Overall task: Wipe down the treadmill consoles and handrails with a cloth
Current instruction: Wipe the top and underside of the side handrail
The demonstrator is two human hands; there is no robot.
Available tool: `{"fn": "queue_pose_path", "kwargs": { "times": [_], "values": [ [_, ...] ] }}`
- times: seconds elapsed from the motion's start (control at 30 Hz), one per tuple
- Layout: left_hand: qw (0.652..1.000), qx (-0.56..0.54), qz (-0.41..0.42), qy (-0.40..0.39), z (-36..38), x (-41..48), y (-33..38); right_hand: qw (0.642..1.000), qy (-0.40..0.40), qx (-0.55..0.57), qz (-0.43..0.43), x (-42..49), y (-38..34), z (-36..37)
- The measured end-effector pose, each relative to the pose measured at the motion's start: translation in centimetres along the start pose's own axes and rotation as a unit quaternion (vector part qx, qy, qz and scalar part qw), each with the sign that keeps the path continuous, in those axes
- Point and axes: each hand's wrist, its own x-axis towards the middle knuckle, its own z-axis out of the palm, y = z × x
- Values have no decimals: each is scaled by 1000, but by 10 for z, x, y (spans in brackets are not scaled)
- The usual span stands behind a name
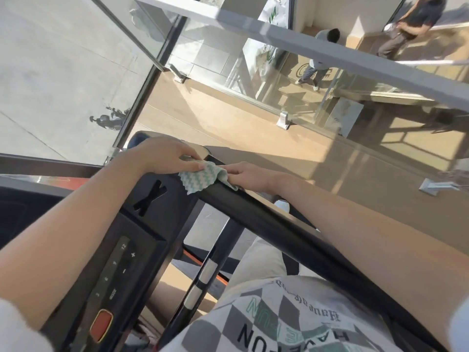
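The left hand (pixel 165 156) has the grip: thumb and fingers are closed down over the near end of a green-and-white zigzag cloth (pixel 200 177), pinning it against the black corner where the treadmill console (pixel 142 240) runs into the handrail (pixel 279 224). That is where the cloth lies now, draped over that junction with one corner hanging toward the person. It seems to be held there because the bend is an awkward spot that a flat swipe would skip. The right hand (pixel 250 174) lies along the top of the handrail with its fingertips at the cloth's far edge. The fold hides them, so I cannot tell whether its grip pinches the hem or only touches it; either way it looks set to spread or steady the fabric while the left does the rubbing. Both wrists are low and nearly level with the rail. The forearms reach forward from either side of the body and converge on the cloth, the left one crossing above the console's face and the right one running beside the rail. Below the left forearm sit the keypad (pixel 119 265) and a red stop button (pixel 101 325), which the cloth is not covering, and a checkered shirt (pixel 291 313) fills the bottom of the view
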Motion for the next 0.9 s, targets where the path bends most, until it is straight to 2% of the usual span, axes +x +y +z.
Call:
{"fn": "queue_pose_path", "kwargs": {
  "times": [0.17, 0.23, 0.37, 0.5, 0.63, 0.77, 0.9],
  "values": [
    [996, -54, -52, 54, -2, -4, -36, 1000, 7, -9, -3, 32, -23, 4],
    [996, -43, -57, 61, -3, -2, -37, 1000, 6, -17, 7, 37, -29, 6],
    [998, -11, -65, 17, -4, 3, -20, 999, 15, -1, 52, 27, -27, 2],
    [997, -13, 2, -72, 5, 24, 24, 996, -2, -22, 92, -16, 1, -11],
    [985, -70, 101, -122, 18, 42, 77, 991, -26, -21, 128, -78, 42, -15],
    [966, -113, 170, -157, 29, 51, 122, 984, 5, 18, 176, -147, 73, -12],
    [951, -111, 221, -186, 33, 57, 163, 976, 44, 38, 211, -194, 95, -3]
  ]
}}
